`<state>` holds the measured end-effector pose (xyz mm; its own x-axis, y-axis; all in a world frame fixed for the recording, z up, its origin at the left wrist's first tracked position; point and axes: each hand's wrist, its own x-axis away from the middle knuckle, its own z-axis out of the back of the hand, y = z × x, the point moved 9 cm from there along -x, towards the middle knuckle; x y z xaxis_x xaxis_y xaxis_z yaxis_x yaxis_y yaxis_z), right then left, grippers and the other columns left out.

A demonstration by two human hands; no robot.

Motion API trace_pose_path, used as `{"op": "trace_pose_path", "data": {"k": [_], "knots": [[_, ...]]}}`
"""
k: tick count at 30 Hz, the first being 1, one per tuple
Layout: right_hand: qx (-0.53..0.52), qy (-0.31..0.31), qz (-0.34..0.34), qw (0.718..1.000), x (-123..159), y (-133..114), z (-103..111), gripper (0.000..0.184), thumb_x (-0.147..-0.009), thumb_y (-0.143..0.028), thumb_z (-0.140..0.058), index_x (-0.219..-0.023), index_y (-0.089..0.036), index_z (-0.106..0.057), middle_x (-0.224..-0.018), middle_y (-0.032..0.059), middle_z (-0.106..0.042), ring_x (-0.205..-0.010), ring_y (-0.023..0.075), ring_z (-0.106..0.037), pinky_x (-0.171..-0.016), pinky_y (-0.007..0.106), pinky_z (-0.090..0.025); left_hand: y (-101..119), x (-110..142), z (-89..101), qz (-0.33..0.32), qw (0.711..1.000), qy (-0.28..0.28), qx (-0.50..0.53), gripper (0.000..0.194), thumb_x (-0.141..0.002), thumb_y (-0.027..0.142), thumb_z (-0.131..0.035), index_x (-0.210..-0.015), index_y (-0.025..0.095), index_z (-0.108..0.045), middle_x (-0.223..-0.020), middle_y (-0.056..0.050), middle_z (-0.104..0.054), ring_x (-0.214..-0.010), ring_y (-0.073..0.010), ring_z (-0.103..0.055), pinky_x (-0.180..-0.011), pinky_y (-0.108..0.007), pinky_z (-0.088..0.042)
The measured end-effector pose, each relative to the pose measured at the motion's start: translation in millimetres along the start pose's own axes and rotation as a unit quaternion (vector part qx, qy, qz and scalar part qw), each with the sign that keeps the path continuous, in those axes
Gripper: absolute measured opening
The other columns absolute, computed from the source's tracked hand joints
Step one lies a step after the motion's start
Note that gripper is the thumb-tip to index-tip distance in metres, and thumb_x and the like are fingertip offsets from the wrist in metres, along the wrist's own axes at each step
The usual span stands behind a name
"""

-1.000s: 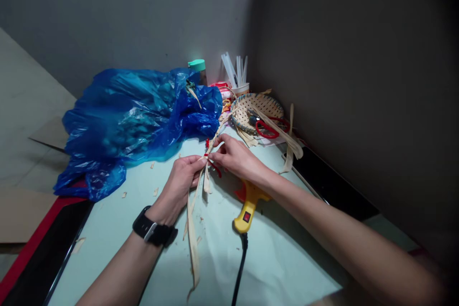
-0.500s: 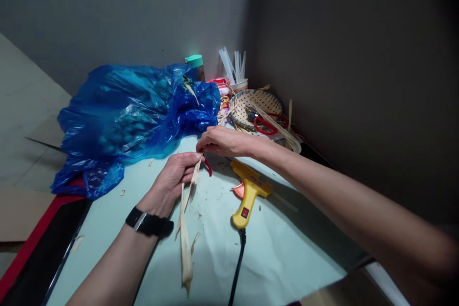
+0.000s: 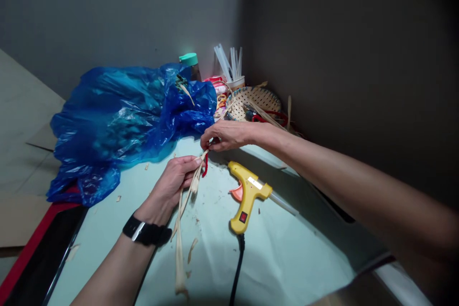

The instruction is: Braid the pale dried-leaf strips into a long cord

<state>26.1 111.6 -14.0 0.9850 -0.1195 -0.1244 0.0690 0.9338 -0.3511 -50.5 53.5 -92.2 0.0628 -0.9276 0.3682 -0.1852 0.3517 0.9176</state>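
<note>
Pale dried husk strips [image 3: 180, 253] hang from my left hand [image 3: 175, 177], whose thumb and fingers pinch them near their upper end. My right hand [image 3: 224, 135] is pinched closed just above, at the tip of the same bundle. A thin red curved strand [image 3: 205, 165] hangs down beside the bundle, below my right fingertips; its material is too small to make out. To the right of the hands a yellow glue gun [image 3: 247, 196] lies on its side, with a clear glue stick [image 3: 284, 204] in its back end and an orange trigger.
A large blue plastic bag [image 3: 125, 114] covers the back left of the pale green table surface [image 3: 279, 258]. Behind stand a green-lidded bottle [image 3: 189, 60], a cup [image 3: 236, 83] of glue sticks and a woven basket [image 3: 263, 100]. The black cord [image 3: 238, 267] runs toward me. Husk scraps lie about.
My right hand has moved slightly up and right, drawing the bundle's tip away from my left fingers. The red strand now hangs straighter. The view has shifted a little.
</note>
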Motion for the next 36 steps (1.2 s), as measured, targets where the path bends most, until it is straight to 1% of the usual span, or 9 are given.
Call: {"op": "trace_pose_path", "data": {"k": [5,9,12,14,18,22,28,33,36], "knots": [[0.015,0.075,-0.046,0.996,8,0,11,0.027,-0.083,-0.010,-0.051,-0.106,-0.013,-0.065,-0.098,0.0079,-0.067,-0.078,0.0141,-0.056,-0.072,0.024,-0.036,-1,1,-0.7,0.001,1.000,-0.007,0.009,0.022,-0.062,0.023,-0.078,-0.062,0.010,-0.060,-0.047,0.009,-0.033,-0.038,0.0004,-0.017,-0.034,-0.014,-0.011],[0.084,0.198,-0.251,0.944,34,-2,34,0.024,-0.090,-0.016,-0.041,-0.100,-0.014,-0.063,-0.088,0.0076,-0.066,-0.074,0.0160,-0.054,-0.068,0.027,-0.033,1,6,-3.8,-0.010,1.000,-0.017,0.020,0.024,-0.063,0.024,-0.077,-0.062,0.012,-0.056,-0.050,0.010,-0.030,-0.041,-0.0004,-0.015,-0.035,-0.015,-0.010],[0.140,0.123,-0.358,0.915,56,-19,21,0.019,-0.088,-0.026,-0.048,-0.089,-0.014,-0.062,-0.081,0.0098,-0.064,-0.068,0.0189,-0.054,-0.059,0.029,-0.029,3,10,-7.1,-0.019,0.999,-0.022,0.017,0.024,-0.065,0.025,-0.077,-0.064,0.012,-0.057,-0.052,0.009,-0.030,-0.041,-0.0009,-0.015,-0.035,-0.015,-0.009],[0.159,0.078,-0.372,0.911,67,-38,7,0.017,-0.085,-0.027,-0.052,-0.093,-0.014,-0.060,-0.086,0.0107,-0.064,-0.071,0.0209,-0.056,-0.057,0.031,-0.027,4,11,-8.2,-0.028,0.999,-0.021,0.012,0.024,-0.068,0.026,-0.076,-0.064,0.013,-0.057,-0.052,0.009,-0.030,-0.042,-0.0012,-0.015,-0.036,-0.016,-0.009],[0.205,0.091,-0.362,0.905,86,-81,-11,0.018,-0.080,-0.013,-0.054,-0.097,-0.017,-0.057,-0.092,0.0102,-0.060,-0.081,0.0238,-0.056,-0.061,0.032,-0.030,9,13,-7.9,-0.057,0.998,-0.005,-0.003,0.022,-0.072,0.028,-0.074,-0.066,0.012,-0.059,-0.052,0.008,-0.031,-0.042,-0.0017,-0.018,-0.038,-0.016,-0.011],[0.156,0.038,-0.350,0.923,89,-105,-46,0.017,-0.082,-0.012,-0.054,-0.094,-0.024,-0.058,-0.080,0.0050,-0.057,-0.065,0.0207,-0.053,-0.054,0.032,-0.024,12,14,-7.7,-0.081,0.996,0.016,-0.026,0.019,-0.075,0.028,-0.072,-0.072,0.011,-0.065,-0.053,0.007,-0.036,-0.043,-0.0021,-0.021,-0.039,-0.016,-0.013],[0.152,0.062,-0.379,0.911,96,-86,-50,0.015,-0.090,-0.016,-0.050,-0.082,-0.017,-0.061,-0.086,0.0093,-0.056,-0.075,0.0201,-0.050,-0.060,0.031,-0.029,15,15,-8.7,-0.104,0.993,0.024,-0.044,0.017,-0.075,0.028,-0.071,-0.077,0.012,-0.069,-0.056,0.005,-0.041,-0.044,-0.0027,-0.024,-0.040,-0.017,-0.015],[0.144,0.059,-0.389,0.908,100,-62,-28,0.021,-0.090,-0.013,-0.046,-0.077,-0.014,-0.062,-0.089,0.0122,-0.055,-0.078,0.0203,-0.047,-0.064,0.032,-0.031,13,16,-10.5,-0.091,0.995,0.017,-0.029,0.016,-0.074,0.028,-0.072,-0.075,0.012,-0.068,-0.055,0.006,-0.039,-0.043,-0.0020,-0.022,-0.039,-0.017,-0.013],[0.142,0.106,-0.370,0.912,87,-61,-11,0.021,-0.091,-0.015,-0.042,-0.082,-0.014,-0.061,-0.091,0.0131,-0.057,-0.080,0.0216,-0.050,-0.068,0.034,-0.033,13,17,-14.2,-0.080,0.997,0.008,-0.010,0.016,-0.074,0.027,-0.073,-0.074,0.013,-0.068,-0.054,0.006,-0.037,-0.042,-0.0017,-0.020,-0.038,-0.017,-0.012]]}}
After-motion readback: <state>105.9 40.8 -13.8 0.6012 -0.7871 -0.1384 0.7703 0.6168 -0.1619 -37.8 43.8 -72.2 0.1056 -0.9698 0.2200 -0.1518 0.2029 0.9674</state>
